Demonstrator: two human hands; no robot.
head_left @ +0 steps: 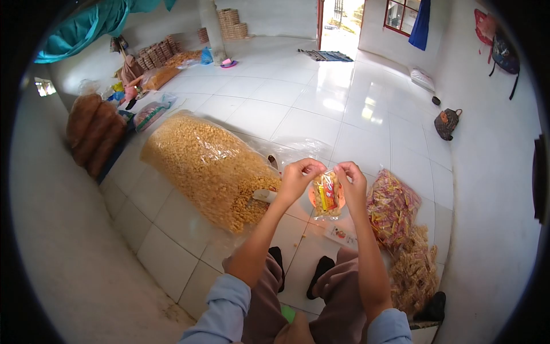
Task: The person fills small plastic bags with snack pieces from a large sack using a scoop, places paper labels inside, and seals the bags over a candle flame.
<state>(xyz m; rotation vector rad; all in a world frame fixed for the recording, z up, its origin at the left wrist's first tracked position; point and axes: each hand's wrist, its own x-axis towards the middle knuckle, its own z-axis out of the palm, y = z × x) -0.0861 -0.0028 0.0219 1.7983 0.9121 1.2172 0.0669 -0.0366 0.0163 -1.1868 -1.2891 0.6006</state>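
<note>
Between my two hands hangs a small clear snack packet [327,195] holding pale yellow pieces and a red and yellow label. My left hand [301,176] pinches its top left corner, and my right hand [352,178] pinches the top right corner. Partly hidden behind the packet is a round orange thing [311,196] on the floor. To the left lies a large clear sack of golden snack pieces [200,160], its mouth facing me. A white scoop [263,195] rests in the pieces at that mouth, close to my left forearm.
On the right sit a clear bag of red and yellow packets [392,206] and a tan heap of strips [413,272]. A white patterned box [341,234] lies below the packet. Brown sacks [94,132] stand along the left wall; a backpack [447,124] leans at the right wall.
</note>
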